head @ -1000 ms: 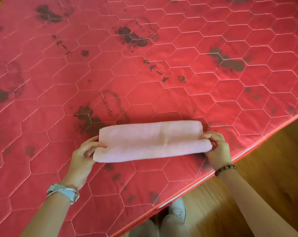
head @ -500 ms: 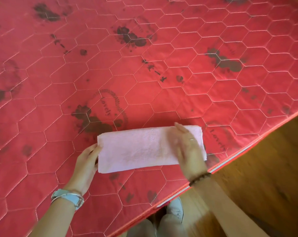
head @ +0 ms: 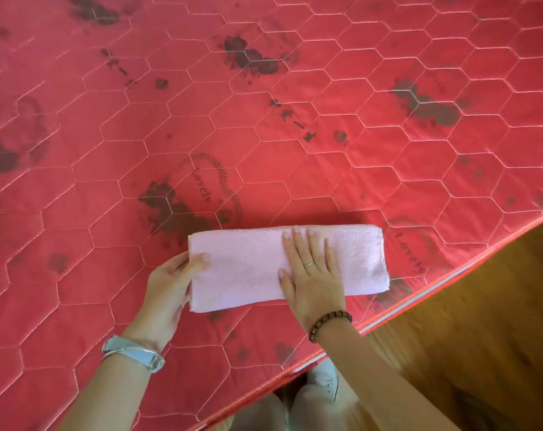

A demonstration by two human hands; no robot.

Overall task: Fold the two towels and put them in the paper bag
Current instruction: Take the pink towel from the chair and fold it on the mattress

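Observation:
A pink towel [head: 245, 269], folded into a long narrow strip, lies on the red quilted mattress [head: 264, 135] near its front edge. My left hand [head: 170, 281] grips the towel's left end, thumb on top and fingers under it. My right hand [head: 310, 272] lies flat, palm down, on the towel's middle with its fingers spread. No second towel and no paper bag is in view.
The mattress edge [head: 419, 293] runs diagonally from lower middle to upper right, with a wooden floor [head: 466, 337] beyond it. My legs and a light shoe [head: 323, 381] show below the edge. Dark printed patterns mark the mattress cover.
My right hand left the towel's right end and slid left onto the towel's middle, pressing it flat. The left hand stayed on the left end.

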